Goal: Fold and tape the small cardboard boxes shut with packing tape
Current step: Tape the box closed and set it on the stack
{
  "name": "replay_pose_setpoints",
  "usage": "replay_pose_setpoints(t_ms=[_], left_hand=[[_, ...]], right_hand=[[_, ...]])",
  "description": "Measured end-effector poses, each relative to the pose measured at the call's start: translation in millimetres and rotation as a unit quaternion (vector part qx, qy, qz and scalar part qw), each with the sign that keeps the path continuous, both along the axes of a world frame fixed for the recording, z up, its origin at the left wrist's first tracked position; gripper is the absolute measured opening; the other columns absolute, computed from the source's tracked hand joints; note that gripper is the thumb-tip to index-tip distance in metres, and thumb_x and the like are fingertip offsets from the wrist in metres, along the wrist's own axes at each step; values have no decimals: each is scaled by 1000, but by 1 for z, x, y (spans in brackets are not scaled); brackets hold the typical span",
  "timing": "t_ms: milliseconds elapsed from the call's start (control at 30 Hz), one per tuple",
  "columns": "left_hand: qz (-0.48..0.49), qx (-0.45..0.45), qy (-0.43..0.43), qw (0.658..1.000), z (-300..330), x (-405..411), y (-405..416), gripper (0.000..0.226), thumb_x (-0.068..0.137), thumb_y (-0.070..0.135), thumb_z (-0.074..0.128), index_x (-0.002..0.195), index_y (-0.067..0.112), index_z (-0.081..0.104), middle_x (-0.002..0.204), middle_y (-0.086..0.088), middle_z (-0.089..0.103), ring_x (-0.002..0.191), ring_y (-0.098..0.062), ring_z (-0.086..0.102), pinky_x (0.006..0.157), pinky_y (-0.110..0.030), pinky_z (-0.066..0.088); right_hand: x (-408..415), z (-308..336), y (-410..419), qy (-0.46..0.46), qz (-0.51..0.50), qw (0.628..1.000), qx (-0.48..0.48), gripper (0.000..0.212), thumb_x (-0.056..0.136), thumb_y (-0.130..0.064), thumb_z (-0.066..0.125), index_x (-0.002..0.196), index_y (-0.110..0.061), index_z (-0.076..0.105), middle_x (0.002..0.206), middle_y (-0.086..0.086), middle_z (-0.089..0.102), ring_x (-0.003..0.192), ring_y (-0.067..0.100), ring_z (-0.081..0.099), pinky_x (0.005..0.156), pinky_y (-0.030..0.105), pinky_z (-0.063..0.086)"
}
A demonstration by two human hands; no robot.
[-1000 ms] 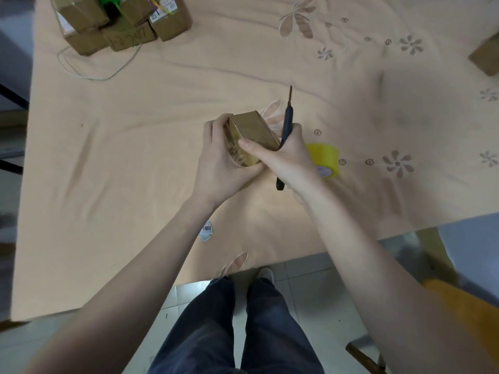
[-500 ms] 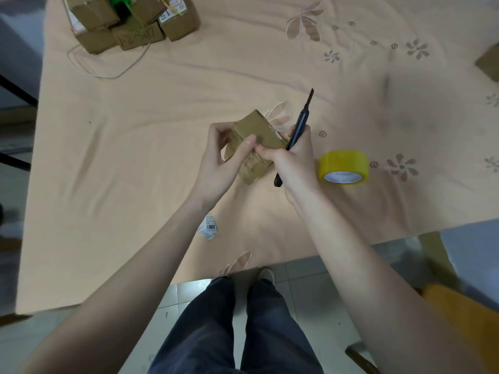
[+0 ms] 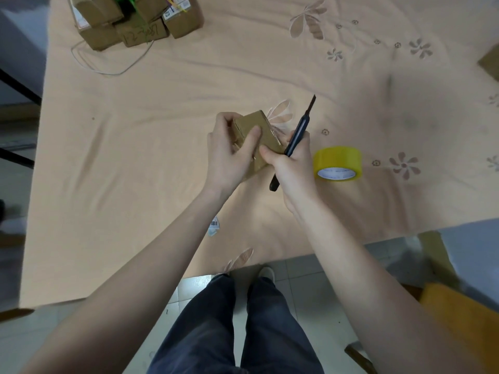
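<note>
Taking the yellow tape roll (image 3: 337, 164) as the landmark: well to its upper left, at the far corner of the worktop (image 3: 135, 147), sits a heap of small cardboard boxes (image 3: 135, 22) with a thin cord looped beside them. Nearer, left of the roll, the left hand (image 3: 229, 155) is closed around the small box (image 3: 259, 136), held clear of the cloth, thumb pressed flat on the upper panel. The box looks light and fairly stiff, though its thin walls would likely cave if squeezed mid-panel; edges and corners are the better purchase. Glossy tape seems to cover one end, probably slippery, though blur makes that uncertain. Just left of the roll, the right hand (image 3: 291, 163) is curled around a dark cutter (image 3: 294, 139), blade pointing away, while its thumb pinches the box's near edge.
</note>
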State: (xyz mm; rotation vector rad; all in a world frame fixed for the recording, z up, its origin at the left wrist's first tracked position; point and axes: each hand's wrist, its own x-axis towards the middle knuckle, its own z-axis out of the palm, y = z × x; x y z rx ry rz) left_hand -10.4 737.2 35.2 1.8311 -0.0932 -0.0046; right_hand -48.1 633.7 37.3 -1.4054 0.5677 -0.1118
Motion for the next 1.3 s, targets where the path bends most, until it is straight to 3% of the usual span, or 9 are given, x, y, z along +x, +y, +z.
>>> replay_pose_setpoints(t_ms=[133,333,433,500,633,800,900,1133,1300], left_hand=[[-25,136,-24,990,1,3,1,23,90,30,51,111,21,52,95,17,55,100,-22,43,89,-36,40],[66,-23,108,992,-10,19,46,46,98,41,32,139,20,39,143,8,42,128,-7,40,105,-22,28],[-4,-115,260,959,-27,13,67,51,93,55,32,126,24,55,126,8,61,112,-5,58,90,-22,44],[-25,-168,322,932,-38,6,70,45,96,53,38,121,24,60,116,4,68,104,-9,64,84,-25,50],[7,-139,290,947,-47,1,74,44,92,50,52,123,20,57,110,5,69,99,-9,66,72,-21,53],[-30,-88,308,947,-48,3,71,91,79,71,49,147,15,28,142,-1,48,127,-13,49,108,-36,39],[-21,-119,312,942,-52,-1,68,77,85,59,56,142,12,34,131,-3,58,118,-17,58,101,-37,46],[-23,-45,305,951,-57,2,88,48,95,56,33,132,28,46,120,8,59,118,-11,52,107,-35,38],[48,147,259,953,-39,55,108,56,90,59,34,129,23,50,94,5,41,122,-29,38,106,-38,32]], right_hand=[[-3,-4,7,21,-23,994,106,41,83,7,62,121,-2,48,113,6,67,105,21,63,96,39,50],[-5,-14,-13,52,-6,959,278,31,95,-1,50,120,-16,59,93,-7,71,93,20,65,95,53,48],[-2,-21,-15,61,9,939,338,39,98,-3,43,132,-19,53,111,-5,68,99,20,65,86,46,53],[0,-25,-12,101,17,961,256,34,97,-4,47,127,-16,55,107,-1,67,95,20,65,85,45,55],[2,-31,-10,115,17,975,-189,19,92,-9,55,106,-4,44,88,-1,59,83,21,59,76,23,45],[-1,-29,12,68,25,947,-313,40,89,-30,65,104,-1,42,80,-2,50,76,22,51,56,25,24],[2,-29,21,95,24,908,-408,49,85,-31,69,112,-1,42,102,11,60,94,33,59,61,29,25],[31,-25,18,109,111,909,-387,50,79,-35,74,98,-12,34,107,11,56,104,31,53,78,34,42],[75,-24,30,140,179,925,-305,58,75,-36,77,107,-6,41,91,-3,52,76,11,52,47,15,30]])
